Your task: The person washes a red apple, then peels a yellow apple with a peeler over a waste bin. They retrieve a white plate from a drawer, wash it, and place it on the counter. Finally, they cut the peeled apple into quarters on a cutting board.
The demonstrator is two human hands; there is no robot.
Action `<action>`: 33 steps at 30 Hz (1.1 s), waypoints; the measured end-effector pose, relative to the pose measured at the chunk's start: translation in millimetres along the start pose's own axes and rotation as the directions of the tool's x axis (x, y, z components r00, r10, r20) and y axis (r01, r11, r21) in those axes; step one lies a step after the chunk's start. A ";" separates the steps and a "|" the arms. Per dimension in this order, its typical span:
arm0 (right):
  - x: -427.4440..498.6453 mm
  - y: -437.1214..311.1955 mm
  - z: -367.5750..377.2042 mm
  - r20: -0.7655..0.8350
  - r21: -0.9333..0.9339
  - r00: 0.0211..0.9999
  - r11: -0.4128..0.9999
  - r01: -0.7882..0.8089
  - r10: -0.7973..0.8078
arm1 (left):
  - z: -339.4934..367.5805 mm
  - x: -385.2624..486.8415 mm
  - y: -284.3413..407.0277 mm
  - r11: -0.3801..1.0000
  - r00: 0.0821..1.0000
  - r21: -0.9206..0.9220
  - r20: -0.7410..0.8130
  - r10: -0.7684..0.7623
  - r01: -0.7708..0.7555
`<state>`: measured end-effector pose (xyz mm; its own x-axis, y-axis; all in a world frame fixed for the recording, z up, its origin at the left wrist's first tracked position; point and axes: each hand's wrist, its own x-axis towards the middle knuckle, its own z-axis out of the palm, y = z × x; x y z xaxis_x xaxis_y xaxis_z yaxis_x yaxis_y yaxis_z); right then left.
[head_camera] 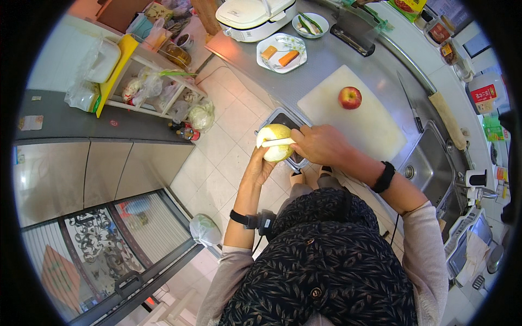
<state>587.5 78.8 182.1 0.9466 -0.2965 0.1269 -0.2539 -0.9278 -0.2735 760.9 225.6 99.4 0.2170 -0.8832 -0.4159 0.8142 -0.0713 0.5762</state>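
Observation:
In my left hand (262,166) is a large round yellow fruit (278,130), likely a pear, partly peeled so that its white flesh shows. My right hand (320,144) grips a white peeler (278,142), laid across the fruit's face; its blade is too small to make out. Below the fruit is a bin with a pale plastic rim (269,118) and a dark inside, partly hidden by my hands. A red and yellow apple (350,98) sits on a white cutting board (326,98), just beyond my right hand.
A knife (411,102) lies on the steel counter beside the sink (428,163). Farther back are a plate (281,42) with two orange pieces, a bowl (310,34) with green peppers and a white cooker (257,20). A plastic bag (204,230) stands on the floor.

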 end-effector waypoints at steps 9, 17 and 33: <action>-0.8 5.4 -14.2 0.126 0.089 0.991 0.995 0.035 -0.047 | -2.7 -7.4 19.6 0.976 0.996 0.202 0.004 -0.087 0.084; -8.6 5.7 -10.2 0.123 0.117 0.992 0.992 -0.036 0.022 | 5.1 -5.5 31.9 0.981 0.980 0.190 0.178 -0.082 0.048; 1.5 3.4 -2.6 -0.051 0.030 0.996 0.997 -0.067 0.069 | 14.2 11.7 7.7 0.997 0.999 0.069 -0.025 0.026 -0.024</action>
<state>587.6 74.6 183.8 0.9156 -0.3708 0.1558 -0.3110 -0.8983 -0.3103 762.0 208.1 108.9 0.2514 -0.8726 -0.4187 0.7698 -0.0820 0.6330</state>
